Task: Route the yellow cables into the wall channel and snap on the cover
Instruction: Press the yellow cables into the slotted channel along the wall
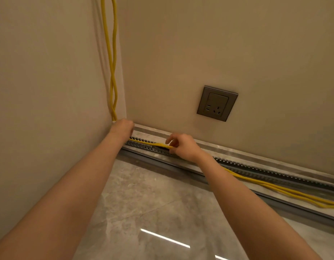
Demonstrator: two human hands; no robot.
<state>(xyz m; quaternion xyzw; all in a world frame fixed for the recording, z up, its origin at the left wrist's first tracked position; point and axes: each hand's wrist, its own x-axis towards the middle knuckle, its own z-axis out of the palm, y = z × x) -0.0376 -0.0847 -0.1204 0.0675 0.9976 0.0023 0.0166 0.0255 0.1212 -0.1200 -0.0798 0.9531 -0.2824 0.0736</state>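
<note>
Two yellow cables (113, 59) hang down the wall corner, bend at the bottom and run right along a grey slotted channel (256, 168) at the foot of the wall. My left hand (122, 128) is curled at the corner, pressing on the cables where they enter the channel; its fingers are hidden. My right hand (183, 146) pinches the yellow cables over the channel a short way to the right. Beyond it the cables lie loose in front of the channel toward the right edge. A long grey strip (293, 209), possibly the cover, lies on the floor beside the channel.
A grey wall socket (217, 103) sits above the skirting on the right wall. The floor is glossy marble tile (153, 203) with light reflections. Beige walls meet at the corner on the left.
</note>
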